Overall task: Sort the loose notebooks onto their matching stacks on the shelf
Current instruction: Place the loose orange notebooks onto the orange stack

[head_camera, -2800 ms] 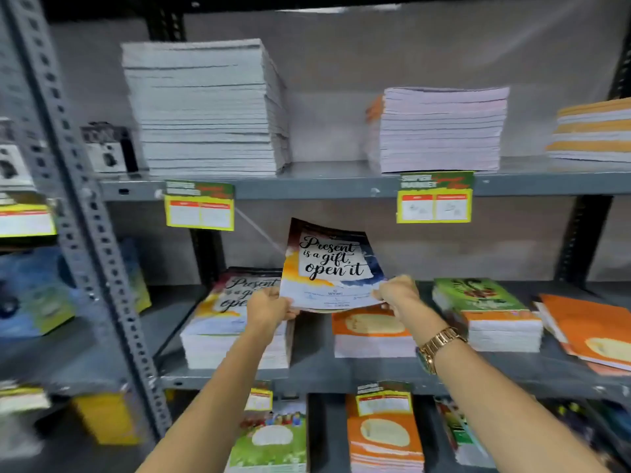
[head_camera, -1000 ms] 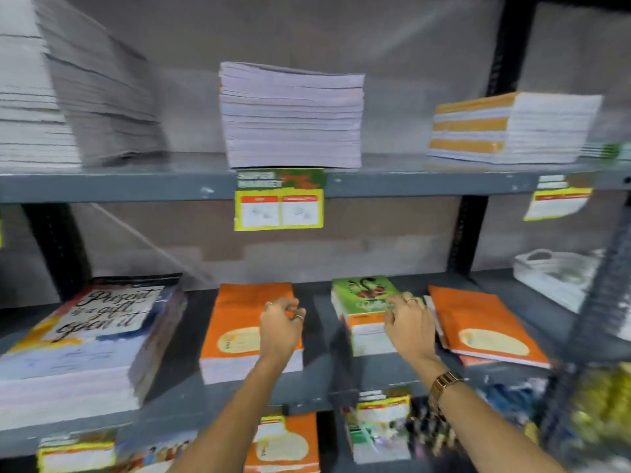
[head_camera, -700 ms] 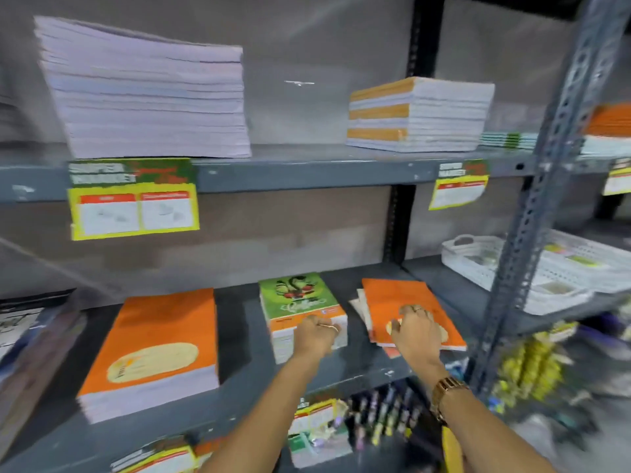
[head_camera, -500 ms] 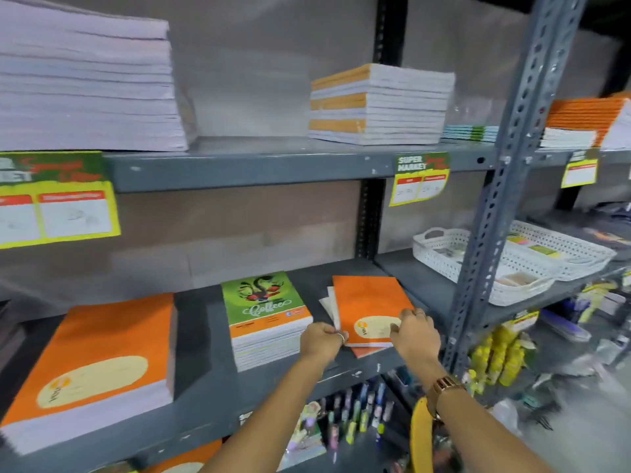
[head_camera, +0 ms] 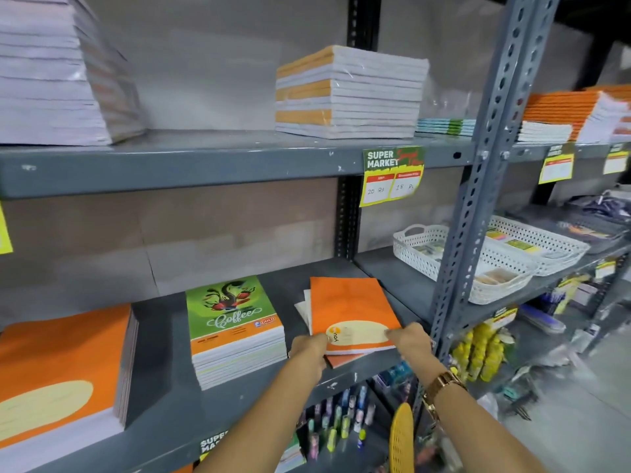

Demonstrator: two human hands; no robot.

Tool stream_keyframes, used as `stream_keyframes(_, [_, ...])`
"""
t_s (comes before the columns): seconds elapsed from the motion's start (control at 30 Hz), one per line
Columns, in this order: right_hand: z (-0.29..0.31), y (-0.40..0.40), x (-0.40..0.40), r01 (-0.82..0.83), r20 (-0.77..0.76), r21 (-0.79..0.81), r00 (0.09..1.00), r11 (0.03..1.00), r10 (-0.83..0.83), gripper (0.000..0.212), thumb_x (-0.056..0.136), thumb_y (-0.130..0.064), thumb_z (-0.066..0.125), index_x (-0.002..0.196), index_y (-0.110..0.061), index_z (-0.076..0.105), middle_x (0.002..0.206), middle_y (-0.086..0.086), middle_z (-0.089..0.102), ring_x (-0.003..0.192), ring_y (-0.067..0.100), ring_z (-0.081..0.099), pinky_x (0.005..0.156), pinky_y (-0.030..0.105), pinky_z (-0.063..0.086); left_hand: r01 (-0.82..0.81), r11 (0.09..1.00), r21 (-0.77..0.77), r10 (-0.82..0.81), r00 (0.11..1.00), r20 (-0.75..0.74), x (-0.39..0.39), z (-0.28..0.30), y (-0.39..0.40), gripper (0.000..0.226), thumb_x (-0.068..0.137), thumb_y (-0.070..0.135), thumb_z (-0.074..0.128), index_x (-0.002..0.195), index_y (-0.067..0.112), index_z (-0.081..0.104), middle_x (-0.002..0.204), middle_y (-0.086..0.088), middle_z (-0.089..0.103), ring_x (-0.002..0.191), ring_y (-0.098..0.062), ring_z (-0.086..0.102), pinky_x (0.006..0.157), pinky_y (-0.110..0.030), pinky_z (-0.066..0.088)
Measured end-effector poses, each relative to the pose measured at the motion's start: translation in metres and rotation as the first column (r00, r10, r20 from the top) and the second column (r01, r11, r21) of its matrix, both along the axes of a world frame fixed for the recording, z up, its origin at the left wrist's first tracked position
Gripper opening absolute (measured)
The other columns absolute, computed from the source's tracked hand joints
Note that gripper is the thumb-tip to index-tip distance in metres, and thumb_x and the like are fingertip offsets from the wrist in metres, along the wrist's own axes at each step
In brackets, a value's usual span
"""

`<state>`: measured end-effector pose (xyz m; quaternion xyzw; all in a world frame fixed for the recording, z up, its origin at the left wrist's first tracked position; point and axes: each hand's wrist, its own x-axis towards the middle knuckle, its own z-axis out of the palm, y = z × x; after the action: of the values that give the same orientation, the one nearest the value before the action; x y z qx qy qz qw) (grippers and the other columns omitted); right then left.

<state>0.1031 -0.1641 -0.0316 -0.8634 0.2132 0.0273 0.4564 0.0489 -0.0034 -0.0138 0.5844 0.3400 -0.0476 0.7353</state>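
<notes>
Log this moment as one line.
left hand: grips orange notebooks | right hand: grips same pile | location: middle shelf, right of Coffee stack

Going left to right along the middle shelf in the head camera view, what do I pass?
Tall orange notebook stack → green Coffee-cover notebook stack → loose orange notebooks held at the near edge by both hands → grey perforated shelf upright → white plastic baskets.

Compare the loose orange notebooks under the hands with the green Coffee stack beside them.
The orange notebooks are only a few, fanned unevenly with white edges sticking out; the Coffee stack is taller and squared up. The orange covers are plain with a cream label; the Coffee cover is green with artwork. Both hands, left and right, touch the orange notebooks; nothing touches the Coffee stack. Both lie flat on the same shelf.
</notes>
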Motion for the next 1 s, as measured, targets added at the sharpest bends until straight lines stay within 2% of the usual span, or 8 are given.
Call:
stream_keyframes(0.1, [0.004, 0.007, 0.003, 0.045, 0.003, 0.158, 0.999, 0.986, -0.046, 0.022, 0.091, -0.001, 0.050, 0.069, -0.004, 0.048, 0.057, 0.010, 0.043, 0.050, 0.024, 0.046, 0.066, 0.038, 0.054, -0.085, 0.989, -0.118, 0.085, 0.996, -0.011, 0.003, 0.000, 0.005, 0.021, 0.087, -0.005, 0.050, 0.070, 0.005, 0.043, 0.068, -0.011, 0.046, 0.060, -0.022, 0.043, 0.052, -0.029, 0.039])
stream_keyframes(0.23, [0.012, 0.012, 0.005, 0.095, 0.137, 0.115, 0.984, 0.989, -0.110, 0.042, 0.089, 0.003, 0.042, 0.053, -0.014, 0.030, 0.050, 0.004, 0.030, 0.042, 0.018, 0.029, 0.048, 0.025, 0.031, -0.081, 0.980, -0.181, 0.086, 0.996, 0.021, 0.001, 0.005, 0.008, 0.018, 0.088, -0.008, 0.046, 0.103, 0.001, 0.050, 0.086, -0.015, 0.053, 0.091, -0.032, 0.051, 0.094, -0.041, 0.047])
stream_keyframes(0.37, [0.020, 0.015, 0.002, 0.094, 0.220, 0.159, 0.967, 0.983, -0.128, 0.028, 0.090, 0.000, 0.043, 0.063, -0.010, 0.043, 0.049, 0.003, 0.042, 0.038, 0.020, 0.049, 0.042, 0.022, 0.029, -0.066, 0.978, -0.197, 0.079, 0.995, 0.055, 0.000, 0.017, 0.014, 0.018, 0.089, -0.009, 0.047, 0.106, -0.003, 0.050, 0.084, -0.015, 0.054, 0.102, -0.039, 0.056, 0.092, -0.040, 0.048])
stream_keyframes(0.5, [0.034, 0.030, -0.007, 0.086, 0.251, 0.245, 0.957, 0.966, -0.148, 0.007, 0.090, -0.005, 0.048, 0.093, -0.004, 0.053, 0.057, 0.001, 0.046, 0.060, 0.033, 0.066, 0.061, 0.035, 0.050, -0.116, 0.969, -0.217, 0.143, 0.983, 0.115, 0.001, 0.030, 0.030, 0.010, 0.089, -0.007, 0.049, 0.084, 0.000, 0.054, 0.080, -0.012, 0.058, 0.069, -0.023, 0.057, 0.063, -0.025, 0.056])
stream_keyframes(0.6, [0.044, 0.048, -0.010, 0.053, 0.261, 0.335, 0.954, 0.941, -0.147, 0.004, 0.089, -0.004, 0.049, 0.087, -0.007, 0.051, 0.066, 0.003, 0.051, 0.060, 0.033, 0.064, 0.082, 0.048, 0.057, -0.137, 0.952, -0.273, 0.186, 0.969, 0.162, -0.003, 0.040, 0.049, 0.013, 0.089, -0.007, 0.050, 0.078, -0.002, 0.054, 0.100, -0.016, 0.056, 0.088, -0.027, 0.056, 0.084, -0.032, 0.053])
stream_keyframes(0.67, [0.049, 0.067, -0.011, 0.028, 0.298, 0.347, 0.944, 0.938, -0.139, 0.007, 0.087, -0.004, 0.052, 0.081, -0.008, 0.054, 0.068, 0.006, 0.058, 0.059, 0.030, 0.061, 0.080, 0.051, 0.057, -0.153, 0.943, -0.296, 0.213, 0.960, 0.182, -0.013, 0.048, 0.067, 0.006, 0.089, -0.008, 0.050, 0.090, -0.003, 0.054, 0.102, -0.018, 0.055, 0.092, -0.028, 0.054, 0.094, -0.039, 0.048])
stream_keyframes(0.8, [0.055, 0.114, -0.021, -0.053, 0.350, 0.350, 0.934, 0.935, -0.078, 0.005, 0.087, -0.004, 0.053, 0.090, -0.008, 0.055, 0.084, 0.017, 0.064, 0.072, 0.032, 0.062, 0.076, 0.048, 0.058, -0.222, 0.936, -0.272, 0.281, 0.938, 0.202, -0.038, 0.053, 0.112, 0.011, 0.089, -0.010, 0.048, 0.094, -0.001, 0.050, 0.083, -0.014, 0.060, 0.083, -0.028, 0.059, 0.085, -0.036, 0.050])
stream_keyframes(1.0, [0.063, 0.198, -0.049, -0.219, 0.371, 0.375, 0.926, 0.901, 0.070, 0.003, 0.091, -0.006, 0.051, 0.093, -0.008, 0.050, 0.073, 0.010, 0.059, 0.044, 0.017, 0.053, 0.049, 0.030, 0.048, -0.381, 0.893, -0.239, 0.434, 0.870, 0.236, -0.086, 0.061, 0.185, 0.018, 0.089, -0.011, 0.043, 0.103, -0.004, 0.052, 0.080, -0.015, 0.059, 0.073, -0.026, 0.060, 0.083, -0.036, 0.050])
